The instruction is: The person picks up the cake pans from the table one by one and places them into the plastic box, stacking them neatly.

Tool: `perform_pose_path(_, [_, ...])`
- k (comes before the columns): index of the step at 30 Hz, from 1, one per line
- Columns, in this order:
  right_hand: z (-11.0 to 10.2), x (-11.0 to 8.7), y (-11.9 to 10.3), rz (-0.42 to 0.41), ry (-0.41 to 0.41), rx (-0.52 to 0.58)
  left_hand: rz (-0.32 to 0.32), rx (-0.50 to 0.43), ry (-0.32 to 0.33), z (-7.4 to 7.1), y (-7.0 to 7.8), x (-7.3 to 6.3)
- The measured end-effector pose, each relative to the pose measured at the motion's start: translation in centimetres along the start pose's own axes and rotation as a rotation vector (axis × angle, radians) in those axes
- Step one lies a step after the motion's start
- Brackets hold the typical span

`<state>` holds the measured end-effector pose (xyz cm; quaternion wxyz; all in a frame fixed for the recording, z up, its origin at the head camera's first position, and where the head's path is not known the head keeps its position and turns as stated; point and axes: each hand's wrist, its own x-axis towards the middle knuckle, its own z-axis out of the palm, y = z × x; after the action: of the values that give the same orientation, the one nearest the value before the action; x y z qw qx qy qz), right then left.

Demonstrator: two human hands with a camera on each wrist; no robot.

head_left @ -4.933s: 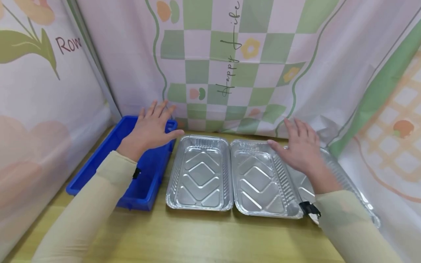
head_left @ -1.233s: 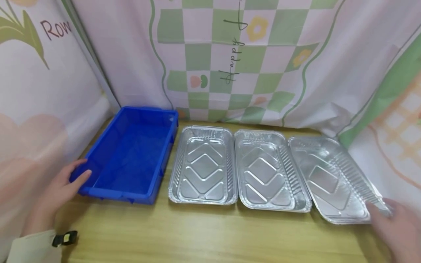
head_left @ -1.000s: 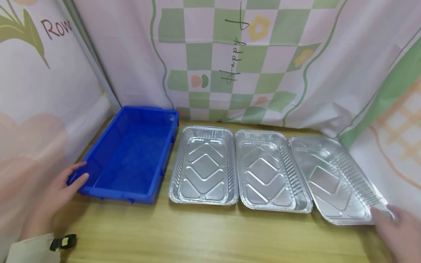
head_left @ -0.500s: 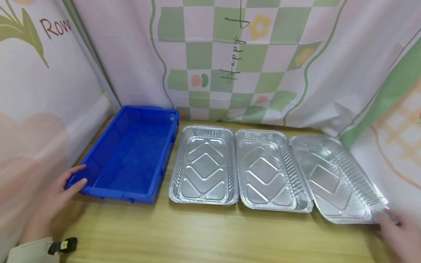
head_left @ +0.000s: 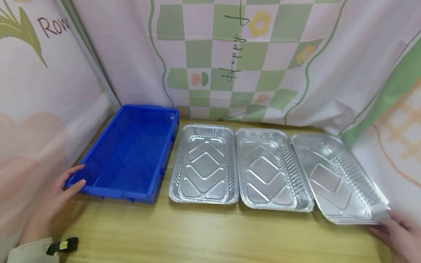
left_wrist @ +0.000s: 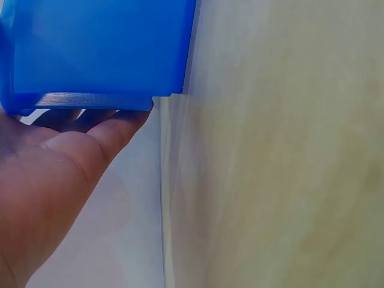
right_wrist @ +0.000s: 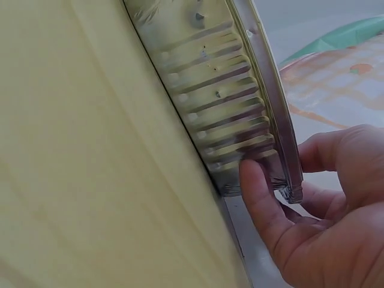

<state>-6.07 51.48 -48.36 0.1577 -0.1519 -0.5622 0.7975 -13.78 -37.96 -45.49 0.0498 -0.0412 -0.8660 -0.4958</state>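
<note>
In the head view, the left hand (head_left: 49, 204) was at the 8 o'clock corner of the blue bin (head_left: 131, 160), at the left of the worktop (head_left: 210, 233). Thumb and forefinger stood apart around that corner, and the left wrist view showed other fingers under the rim, so it seemed to grip there. The bin looked like moulded plastic: probably stiff, fairly light, smooth and hard to break, best held by its lipped rim. Inside, only its blue floor showed.

Just beside it at 3 o'clock lay the left foil tray (head_left: 204, 166), and at that one's 3 o'clock the middle foil tray (head_left: 263, 170), rims touching or nearly so. Both showed bare, ridged floors; they would likely be very light and slide easily.

Farthest right lay the right foil tray (head_left: 325, 179), its long axis running from 11 to 5 o'clock, its ridged floor bare too. The right hand (head_left: 402, 233) pinched its 4 o'clock corner, nearly closed, with digits on the rim and outer pleated wall. Such thin foil would probably buckle under a hard squeeze; the rolled rim looked the firmest hold.
</note>
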Motion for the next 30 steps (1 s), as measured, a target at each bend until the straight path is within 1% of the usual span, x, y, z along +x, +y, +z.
perform_pose_path(3, [0.4,-0.2,0.0,-0.03,-0.013,0.075,0.004,-0.002,0.006,0.0,0.1,0.0])
perform_pose_path(7, [1.2,-0.4,-0.1,-0.044,-0.002,0.156,0.023,0.02,0.023,0.1,0.1,-0.1])
perform_pose_path(10, [1.6,-0.4,-0.3,-0.028,0.043,0.155,0.031,0.033,0.038,0.2,-0.1,-0.2])
perform_pose_path(13, [1.9,-0.2,-0.4,0.009,0.11,0.112,0.027,0.031,0.047,0.1,-0.2,-0.3])
perform_pose_path(15, [2.0,0.0,-0.4,0.033,0.142,0.111,0.022,0.038,0.054,0.2,-0.3,-0.3])
perform_pose_path(17, [2.0,0.2,-0.4,0.046,0.173,0.125,0.017,0.038,0.058,0.2,-0.3,-0.3])
perform_pose_path(21, [1.9,0.2,-0.3,0.046,0.229,0.182,0.01,0.034,0.058,0.3,-0.3,-0.3])
perform_pose_path(24, [1.7,0.1,-0.4,0.038,0.244,0.247,0.002,0.022,0.053,0.4,-0.3,-0.2])
perform_pose_path(26, [1.5,0.0,-0.5,0.036,0.233,0.306,-0.004,0.015,0.048,0.4,-0.3,-0.2])
perform_pose_path(30, [1.4,-0.2,-0.8,0.04,0.211,0.357,-0.01,0.0,0.039,0.5,-0.3,-0.2])
